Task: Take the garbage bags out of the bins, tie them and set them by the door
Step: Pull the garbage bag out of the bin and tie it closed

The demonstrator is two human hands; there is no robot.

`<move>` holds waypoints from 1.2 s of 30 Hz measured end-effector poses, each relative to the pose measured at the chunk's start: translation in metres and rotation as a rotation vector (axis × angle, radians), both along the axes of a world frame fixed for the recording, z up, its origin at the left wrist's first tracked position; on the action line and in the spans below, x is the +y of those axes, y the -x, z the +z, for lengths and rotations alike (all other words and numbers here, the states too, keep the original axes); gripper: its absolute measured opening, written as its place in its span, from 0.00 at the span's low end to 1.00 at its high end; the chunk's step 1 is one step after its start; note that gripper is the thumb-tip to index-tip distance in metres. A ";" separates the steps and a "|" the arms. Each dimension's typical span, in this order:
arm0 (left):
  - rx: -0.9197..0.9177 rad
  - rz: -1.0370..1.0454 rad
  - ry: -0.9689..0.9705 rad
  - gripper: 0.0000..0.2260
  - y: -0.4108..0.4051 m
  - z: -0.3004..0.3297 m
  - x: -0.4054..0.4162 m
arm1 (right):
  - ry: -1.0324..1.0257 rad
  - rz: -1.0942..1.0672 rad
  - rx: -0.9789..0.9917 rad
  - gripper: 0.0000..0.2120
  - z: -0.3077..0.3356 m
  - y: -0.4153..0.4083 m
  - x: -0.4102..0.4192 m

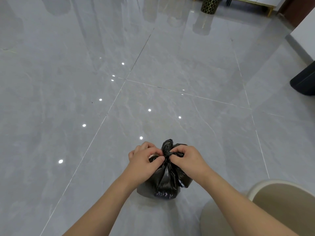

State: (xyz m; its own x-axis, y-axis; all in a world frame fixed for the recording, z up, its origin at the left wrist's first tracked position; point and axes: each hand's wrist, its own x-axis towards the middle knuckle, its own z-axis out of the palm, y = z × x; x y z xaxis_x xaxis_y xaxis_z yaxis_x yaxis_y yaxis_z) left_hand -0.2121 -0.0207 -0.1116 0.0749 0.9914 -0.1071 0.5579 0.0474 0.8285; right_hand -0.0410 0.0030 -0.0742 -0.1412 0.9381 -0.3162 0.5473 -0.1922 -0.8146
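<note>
Garbage bag [167, 178], black and small, sits on the glossy grey tile floor [68, 82]; the left hand [144, 160] pinches its gathered neck, the right hand [185, 159] pinches the knot, a beige bin [281, 198] just right, a dark bin [305, 80] farther off.

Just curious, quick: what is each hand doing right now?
Left hand: pinching the black garbage bag at its knot.
Right hand: pinching the same knot.
</note>
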 end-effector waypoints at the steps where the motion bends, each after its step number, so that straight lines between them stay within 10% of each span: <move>1: 0.014 -0.006 -0.019 0.07 -0.001 0.000 0.001 | 0.000 0.001 -0.005 0.05 -0.001 -0.001 0.000; 13: 0.181 -0.039 -0.322 0.07 -0.002 0.009 0.004 | 0.338 -0.022 0.208 0.07 0.013 -0.006 0.001; 24: 0.093 -0.053 -0.177 0.06 -0.001 0.009 0.005 | -0.145 0.308 -0.309 0.12 0.010 -0.006 -0.004; 31: 0.382 -0.133 -0.332 0.04 -0.003 0.005 0.003 | 0.591 0.059 0.190 0.08 0.019 -0.009 0.007; 36: 0.415 -0.133 -0.385 0.04 -0.004 0.000 0.002 | 0.715 -0.044 0.247 0.13 0.011 -0.012 0.008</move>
